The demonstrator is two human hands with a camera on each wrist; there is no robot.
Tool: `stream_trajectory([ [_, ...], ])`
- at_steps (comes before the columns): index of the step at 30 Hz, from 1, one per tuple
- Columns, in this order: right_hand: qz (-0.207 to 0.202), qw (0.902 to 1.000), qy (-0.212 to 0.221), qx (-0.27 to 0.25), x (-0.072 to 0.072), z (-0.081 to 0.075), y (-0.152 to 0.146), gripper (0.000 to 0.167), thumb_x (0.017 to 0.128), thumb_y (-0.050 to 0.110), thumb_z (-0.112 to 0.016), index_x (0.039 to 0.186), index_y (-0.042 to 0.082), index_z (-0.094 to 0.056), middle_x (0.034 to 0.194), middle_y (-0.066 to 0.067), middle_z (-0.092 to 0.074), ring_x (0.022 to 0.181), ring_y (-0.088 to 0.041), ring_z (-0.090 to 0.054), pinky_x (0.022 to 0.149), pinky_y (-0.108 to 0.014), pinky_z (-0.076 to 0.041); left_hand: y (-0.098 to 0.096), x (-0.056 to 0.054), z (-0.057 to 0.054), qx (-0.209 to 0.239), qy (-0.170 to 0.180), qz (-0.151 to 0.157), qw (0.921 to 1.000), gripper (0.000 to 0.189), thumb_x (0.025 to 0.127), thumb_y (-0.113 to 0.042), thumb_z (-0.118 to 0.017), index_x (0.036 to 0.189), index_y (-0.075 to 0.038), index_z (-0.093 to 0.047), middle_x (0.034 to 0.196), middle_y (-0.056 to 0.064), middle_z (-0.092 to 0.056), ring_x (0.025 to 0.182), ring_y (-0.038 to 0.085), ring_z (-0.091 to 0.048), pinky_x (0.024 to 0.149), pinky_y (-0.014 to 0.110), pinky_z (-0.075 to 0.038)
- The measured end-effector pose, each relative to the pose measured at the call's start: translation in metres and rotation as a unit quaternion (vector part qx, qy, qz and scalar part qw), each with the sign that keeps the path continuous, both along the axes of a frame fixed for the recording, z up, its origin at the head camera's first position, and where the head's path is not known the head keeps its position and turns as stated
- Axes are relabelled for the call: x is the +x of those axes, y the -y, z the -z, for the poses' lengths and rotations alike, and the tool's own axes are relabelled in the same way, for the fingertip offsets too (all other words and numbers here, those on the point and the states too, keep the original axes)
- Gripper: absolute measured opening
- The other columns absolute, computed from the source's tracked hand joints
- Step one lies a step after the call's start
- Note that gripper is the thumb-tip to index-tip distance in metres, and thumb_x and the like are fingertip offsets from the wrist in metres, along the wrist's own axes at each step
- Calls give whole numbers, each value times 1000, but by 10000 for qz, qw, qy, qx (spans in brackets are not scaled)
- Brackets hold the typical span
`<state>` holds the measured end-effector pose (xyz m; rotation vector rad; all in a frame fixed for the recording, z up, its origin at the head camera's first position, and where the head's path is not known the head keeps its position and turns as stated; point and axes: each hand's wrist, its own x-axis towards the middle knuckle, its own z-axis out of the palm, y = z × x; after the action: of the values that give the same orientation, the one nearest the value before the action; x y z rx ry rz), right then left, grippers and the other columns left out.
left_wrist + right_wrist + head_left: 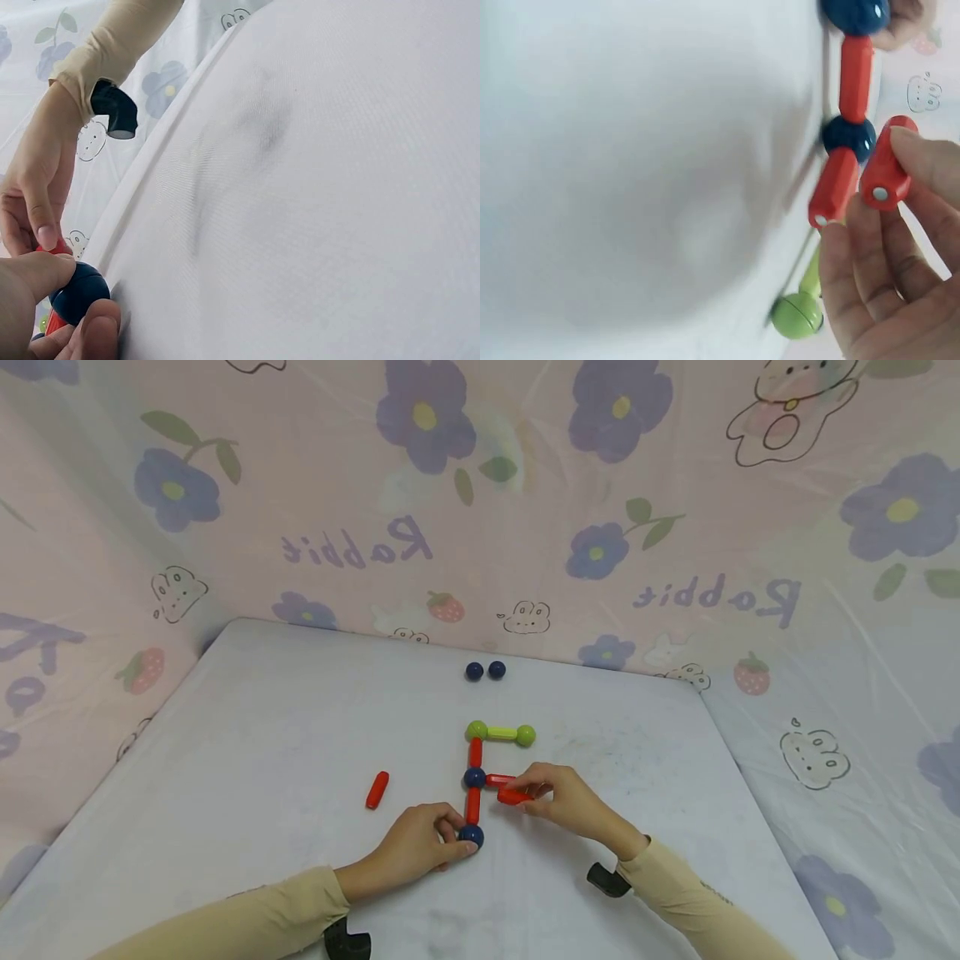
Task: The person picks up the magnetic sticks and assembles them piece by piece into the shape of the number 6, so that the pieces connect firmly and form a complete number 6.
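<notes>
A shape of magnetic rods and balls lies mid-table in the head view. My left hand (pixel 414 845) pinches its nearest dark blue ball (pixel 471 836) between thumb and fingers. From there a red rod (pixel 473 807) runs to a middle blue ball (pixel 475 777), then another red rod (pixel 476 752) reaches a green ball (pixel 477 731). A light green rod (pixel 502 733) joins that to a second green ball (pixel 527 736). Sideways from the middle ball sticks a red rod (pixel 835 187), touched by fingertips of my right hand (pixel 567 802), which pinches a separate red rod (pixel 887 166).
A loose red rod (pixel 377 790) lies left of the shape. Two dark blue balls, one on the left (pixel 474 671) and one on the right (pixel 497 670), sit near the back edge of the white table (pixel 300 718). A printed curtain (pixel 510 527) hangs behind and beside it.
</notes>
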<state>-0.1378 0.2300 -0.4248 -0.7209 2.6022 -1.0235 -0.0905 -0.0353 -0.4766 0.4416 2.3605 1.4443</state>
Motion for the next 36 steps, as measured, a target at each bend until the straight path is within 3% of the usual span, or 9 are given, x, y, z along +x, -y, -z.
stream_trajectory([
  [14,-516,9985,102,-176,24,17,4,30,85,7,-74,113,16,-73,101,2,-72,89,-6,-62,81,-22,-55,0,0,1,36,-18,35,10000,33,82,-33,-80,103,-11,-68,73,-7,-62,52,9,-58,50,22,-46],
  [25,-771,9968,63,-198,32,23,11,28,85,9,-76,111,18,-74,97,4,-71,86,-3,-60,79,-21,-54,1,3,-2,78,-131,35,9999,33,82,-33,-80,102,-9,-67,71,-6,-63,50,6,-56,48,20,-44],
  [36,-769,9970,-38,-101,33,23,12,28,84,8,-76,110,18,-74,96,5,-71,85,-2,-60,79,-22,-55,0,2,1,66,-137,28,9999,33,82,-34,-80,101,-11,-67,72,-6,-63,51,6,-57,48,21,-45],
])
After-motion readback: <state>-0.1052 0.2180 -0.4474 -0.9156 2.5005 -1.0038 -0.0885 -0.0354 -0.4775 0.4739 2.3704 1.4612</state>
